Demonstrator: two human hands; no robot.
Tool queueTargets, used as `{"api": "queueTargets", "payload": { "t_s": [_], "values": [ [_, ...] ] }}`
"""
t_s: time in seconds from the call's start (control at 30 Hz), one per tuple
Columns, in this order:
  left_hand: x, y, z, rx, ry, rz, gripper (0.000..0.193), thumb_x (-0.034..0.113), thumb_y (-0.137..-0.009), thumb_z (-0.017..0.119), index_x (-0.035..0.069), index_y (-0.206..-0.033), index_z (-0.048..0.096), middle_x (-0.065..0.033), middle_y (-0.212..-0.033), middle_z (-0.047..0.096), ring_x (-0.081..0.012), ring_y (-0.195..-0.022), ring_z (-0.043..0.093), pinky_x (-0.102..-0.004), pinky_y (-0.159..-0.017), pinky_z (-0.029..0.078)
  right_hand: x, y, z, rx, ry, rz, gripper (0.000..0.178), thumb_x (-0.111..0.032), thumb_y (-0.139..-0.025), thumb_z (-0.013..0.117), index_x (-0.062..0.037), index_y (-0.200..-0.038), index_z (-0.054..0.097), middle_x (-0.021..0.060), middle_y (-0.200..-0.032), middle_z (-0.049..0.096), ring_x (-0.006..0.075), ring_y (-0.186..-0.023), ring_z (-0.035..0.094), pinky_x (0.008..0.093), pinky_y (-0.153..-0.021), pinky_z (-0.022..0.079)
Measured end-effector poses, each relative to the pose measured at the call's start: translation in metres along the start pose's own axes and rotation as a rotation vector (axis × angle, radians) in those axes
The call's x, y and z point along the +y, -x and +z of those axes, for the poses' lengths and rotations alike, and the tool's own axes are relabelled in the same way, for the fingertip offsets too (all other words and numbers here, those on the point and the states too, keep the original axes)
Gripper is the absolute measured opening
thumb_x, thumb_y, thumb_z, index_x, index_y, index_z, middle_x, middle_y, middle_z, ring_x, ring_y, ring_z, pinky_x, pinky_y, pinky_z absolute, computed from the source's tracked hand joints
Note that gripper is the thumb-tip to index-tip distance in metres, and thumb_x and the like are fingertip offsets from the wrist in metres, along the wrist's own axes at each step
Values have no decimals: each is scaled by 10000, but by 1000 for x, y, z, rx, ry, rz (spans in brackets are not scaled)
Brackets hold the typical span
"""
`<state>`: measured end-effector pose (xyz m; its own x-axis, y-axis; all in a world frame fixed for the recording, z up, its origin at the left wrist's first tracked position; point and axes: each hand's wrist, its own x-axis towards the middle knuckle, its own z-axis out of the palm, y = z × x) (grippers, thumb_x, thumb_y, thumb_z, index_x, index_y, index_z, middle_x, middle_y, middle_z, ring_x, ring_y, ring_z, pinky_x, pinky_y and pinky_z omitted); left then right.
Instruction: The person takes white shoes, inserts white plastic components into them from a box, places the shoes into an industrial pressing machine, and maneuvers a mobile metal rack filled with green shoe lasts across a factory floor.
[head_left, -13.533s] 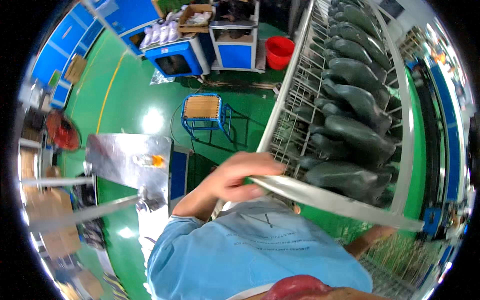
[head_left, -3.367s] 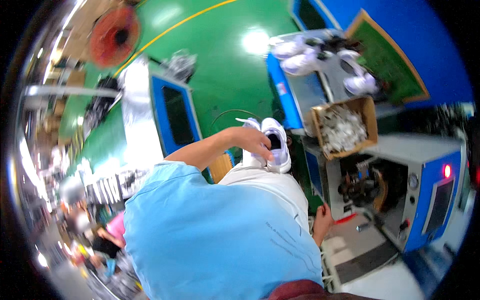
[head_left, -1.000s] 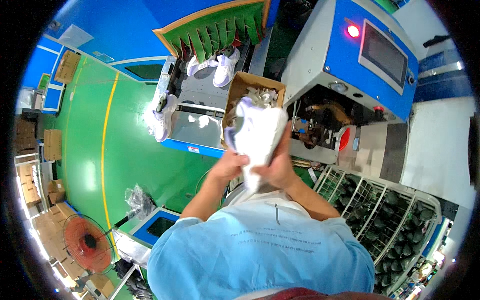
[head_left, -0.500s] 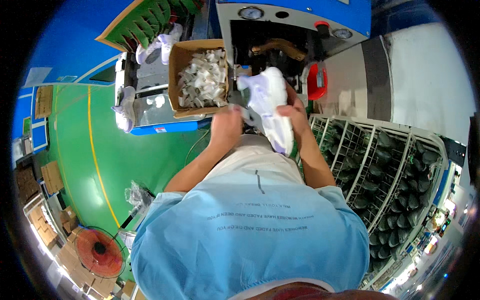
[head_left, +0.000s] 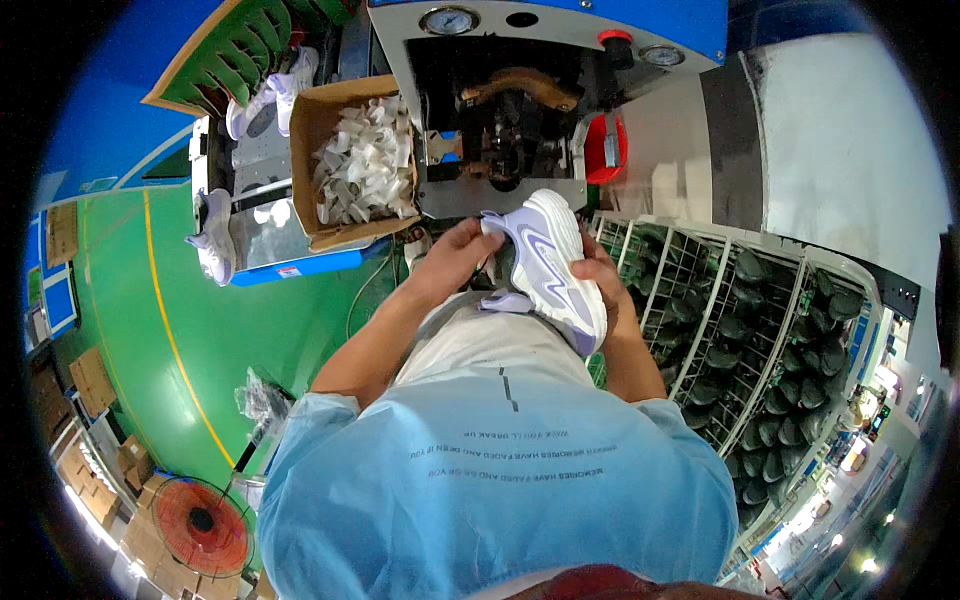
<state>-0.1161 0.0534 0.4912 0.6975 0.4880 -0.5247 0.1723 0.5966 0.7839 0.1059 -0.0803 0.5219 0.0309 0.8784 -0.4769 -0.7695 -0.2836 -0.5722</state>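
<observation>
A white and lavender sneaker lies tilted on its side between my hands, just in front of the machine. My right hand grips it along the white sole, with the thumb over the edge. The fingers of my left hand are closed on the lavender edge at the shoe's upper left end. Below the left hand, a lavender piece shows against my white trousers; whether it belongs to the same shoe I cannot tell.
A machine with gauges and a dark cavity stands ahead. Left of it is a cardboard box of whitish translucent pieces, with more sneakers beyond. A red container and a wire rack with dark shoe-shaped pieces are to the right.
The sneaker has turned and moved lower, away from the machine, so its lavender-lined side now shows. My left hand has come from the box's corner onto the shoe's edge.
</observation>
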Motion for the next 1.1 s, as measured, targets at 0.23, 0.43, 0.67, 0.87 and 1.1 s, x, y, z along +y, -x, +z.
{"api": "queueTargets", "payload": {
  "t_s": [0.23,0.43,0.67,0.87,1.1],
  "values": [
    [-1,2,15,253,136,329,242,144,-1015,619,31,-1225,576,-48,-1015,676,-102,-914,631,-257,-793,518,0,-25,9,215,-8,-156,865,-116,-699,727,-15,-1504,427,164,-1310,632,293,-1133,672,407,-978,563],
    [-6,-15,3,-12,-28,268,327,206,-1024,627,12,-1275,548,-75,-1209,649,-116,-1074,596,-287,-961,473,-40,-75,9,382,626,-360,943,-174,-741,744,-25,-1571,322,186,-1487,484,307,-1300,541,397,-1072,445],
    [-12,-70,5,38,194,216,320,303,-1055,564,33,-1226,588,-3,-1040,619,-96,-937,542,-268,-862,444,-73,-118,59,454,1212,-314,1041,-296,-750,783,-86,-1610,235,263,-1508,451,394,-1302,548,446,-1066,456],
    [-71,-130,-8,34,629,39,328,355,-1028,579,61,-1175,589,-9,-1023,634,-137,-967,571,-300,-906,443,-49,-157,85,472,1956,-15,1109,-507,-837,691,-111,-1633,27,455,-1368,443,550,-1171,582,520,-956,522],
    [-15,-50,-55,123,129,-69,337,342,-1013,597,9,-1068,610,-107,-996,700,-207,-886,676,-353,-851,529,-51,-173,74,558,2049,-137,952,-494,-900,606,-57,-1616,155,427,-1422,436,526,-1142,619,536,-893,549]
  ]
}}
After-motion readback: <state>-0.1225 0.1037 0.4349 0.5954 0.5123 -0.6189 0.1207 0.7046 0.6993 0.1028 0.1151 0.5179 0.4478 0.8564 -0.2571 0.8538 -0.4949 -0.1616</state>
